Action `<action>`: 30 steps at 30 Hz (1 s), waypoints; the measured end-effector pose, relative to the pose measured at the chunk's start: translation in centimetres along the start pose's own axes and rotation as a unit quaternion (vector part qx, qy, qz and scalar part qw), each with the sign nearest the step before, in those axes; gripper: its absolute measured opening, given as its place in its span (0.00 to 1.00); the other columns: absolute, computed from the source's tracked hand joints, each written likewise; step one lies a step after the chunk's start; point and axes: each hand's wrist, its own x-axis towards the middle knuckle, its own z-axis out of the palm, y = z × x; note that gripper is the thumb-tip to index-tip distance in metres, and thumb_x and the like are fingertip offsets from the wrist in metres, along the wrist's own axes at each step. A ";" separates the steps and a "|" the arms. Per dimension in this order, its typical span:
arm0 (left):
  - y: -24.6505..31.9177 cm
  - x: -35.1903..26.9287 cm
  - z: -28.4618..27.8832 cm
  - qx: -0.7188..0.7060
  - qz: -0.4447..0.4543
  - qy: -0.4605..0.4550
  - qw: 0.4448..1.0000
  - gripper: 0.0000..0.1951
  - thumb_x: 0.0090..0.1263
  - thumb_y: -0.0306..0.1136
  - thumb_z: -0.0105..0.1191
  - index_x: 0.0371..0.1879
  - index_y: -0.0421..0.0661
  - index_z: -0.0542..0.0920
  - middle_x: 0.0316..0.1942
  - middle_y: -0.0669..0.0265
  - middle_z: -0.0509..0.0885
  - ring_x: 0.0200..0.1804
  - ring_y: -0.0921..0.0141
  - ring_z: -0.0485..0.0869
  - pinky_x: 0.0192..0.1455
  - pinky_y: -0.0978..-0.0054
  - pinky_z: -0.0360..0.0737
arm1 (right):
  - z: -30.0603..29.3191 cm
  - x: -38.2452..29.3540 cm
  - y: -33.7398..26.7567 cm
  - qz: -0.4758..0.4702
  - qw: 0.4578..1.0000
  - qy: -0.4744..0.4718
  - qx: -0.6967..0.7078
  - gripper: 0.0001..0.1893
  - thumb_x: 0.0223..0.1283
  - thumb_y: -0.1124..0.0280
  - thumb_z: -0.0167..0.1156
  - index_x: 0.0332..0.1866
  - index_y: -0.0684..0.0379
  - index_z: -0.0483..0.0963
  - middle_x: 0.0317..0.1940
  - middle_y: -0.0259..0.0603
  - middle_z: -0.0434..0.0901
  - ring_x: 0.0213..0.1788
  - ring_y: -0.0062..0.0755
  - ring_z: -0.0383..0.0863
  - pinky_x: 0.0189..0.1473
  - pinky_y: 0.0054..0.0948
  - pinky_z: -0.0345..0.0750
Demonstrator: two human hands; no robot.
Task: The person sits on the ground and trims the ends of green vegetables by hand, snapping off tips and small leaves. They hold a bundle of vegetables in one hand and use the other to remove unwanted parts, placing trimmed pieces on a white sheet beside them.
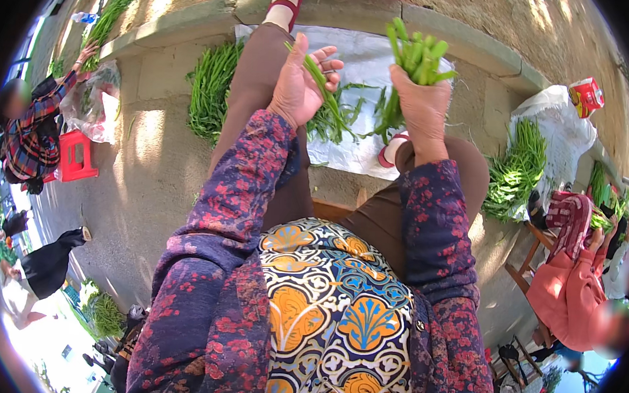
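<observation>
My left hand [297, 91], palm up with fingers loosely curled, holds a few leafy green vegetable stalks [320, 82] across it. Their leafy ends hang down toward my lap. In my right hand [423, 103] is a gripped bunch of thick green stalks [419, 52], cut ends up and leaves trailing below the fist. Beneath both hands a white plastic woven sheet [354, 49] covers the pavement, with loose greens [345, 110] on it between my legs. Beside my leg on the left lies a larger heap of the same greens [212, 87].
A stone kerb [462, 31] runs beyond the sheet. At right, more greens [524, 159] lie on a white sack [569, 122] near a seated person in a coral top [570, 295]. At left, a person in plaid [32, 128] reaches toward greens [113, 12] by a red plastic stool [76, 154].
</observation>
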 end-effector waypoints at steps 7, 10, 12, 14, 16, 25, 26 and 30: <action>-0.1 0.0 0.2 0.005 0.002 -0.002 1.000 0.43 0.56 0.69 0.50 0.53 0.38 0.65 0.39 0.58 0.73 0.36 0.69 0.72 0.36 0.76 0.69 | -1.4 0.8 -0.7 0.088 0.989 -0.013 0.117 0.08 0.48 0.77 0.65 0.35 0.65 0.77 0.27 0.34 0.79 0.28 0.22 0.78 0.31 0.23 0.74; -0.1 -0.2 0.4 0.011 -0.006 -0.013 1.000 0.45 0.56 0.71 0.48 0.55 0.38 0.63 0.39 0.57 0.73 0.37 0.68 0.71 0.37 0.74 0.69 | -1.3 0.6 -0.9 0.136 0.979 -0.047 0.147 0.10 0.48 0.78 0.65 0.37 0.67 0.76 0.28 0.38 0.79 0.28 0.27 0.79 0.31 0.25 0.75; -0.1 -0.2 0.4 0.016 -0.015 -0.018 1.000 0.47 0.56 0.72 0.46 0.58 0.37 0.61 0.39 0.59 0.72 0.37 0.68 0.71 0.39 0.73 0.67 | -0.8 0.4 -0.4 0.158 0.967 -0.101 0.175 0.14 0.49 0.78 0.64 0.43 0.67 0.74 0.32 0.39 0.79 0.29 0.28 0.80 0.33 0.26 0.76; -0.2 -0.2 0.4 0.030 -0.016 -0.019 0.999 0.47 0.57 0.72 0.44 0.59 0.38 0.60 0.39 0.59 0.72 0.36 0.69 0.70 0.39 0.74 0.67 | -0.3 0.0 -0.4 0.189 0.955 -0.136 0.183 0.17 0.50 0.77 0.64 0.46 0.68 0.73 0.34 0.40 0.80 0.30 0.29 0.80 0.35 0.26 0.77; -0.3 -0.4 0.8 0.053 -0.018 -0.019 0.998 0.45 0.60 0.71 0.42 0.61 0.39 0.60 0.39 0.61 0.71 0.37 0.70 0.68 0.41 0.74 0.65 | 0.1 -0.2 -0.3 0.188 0.954 -0.147 0.179 0.17 0.50 0.76 0.65 0.46 0.67 0.74 0.35 0.40 0.80 0.30 0.28 0.80 0.35 0.26 0.77; -0.6 -0.5 0.8 0.059 -0.041 -0.041 0.997 0.35 0.65 0.61 0.47 0.59 0.42 0.65 0.40 0.62 0.74 0.38 0.72 0.71 0.41 0.77 0.68 | 0.7 -0.3 0.3 0.192 0.969 -0.118 0.099 0.10 0.50 0.76 0.65 0.38 0.64 0.77 0.27 0.34 0.79 0.28 0.22 0.78 0.30 0.23 0.75; -0.7 -0.5 1.0 0.072 -0.031 -0.032 0.996 0.32 0.65 0.57 0.49 0.58 0.42 0.66 0.40 0.64 0.74 0.38 0.73 0.71 0.40 0.78 0.68 | 0.9 -0.6 0.3 0.211 0.963 -0.127 0.104 0.11 0.49 0.77 0.65 0.40 0.63 0.77 0.29 0.34 0.80 0.29 0.22 0.78 0.31 0.23 0.75; -1.1 -0.8 1.5 0.092 0.007 -0.027 0.995 0.20 0.66 0.42 0.55 0.51 0.42 0.74 0.34 0.72 0.75 0.34 0.78 0.70 0.37 0.80 0.67 | 2.1 -1.2 0.4 0.163 0.961 -0.203 0.098 0.16 0.49 0.79 0.65 0.45 0.65 0.76 0.35 0.35 0.81 0.33 0.21 0.79 0.37 0.22 0.76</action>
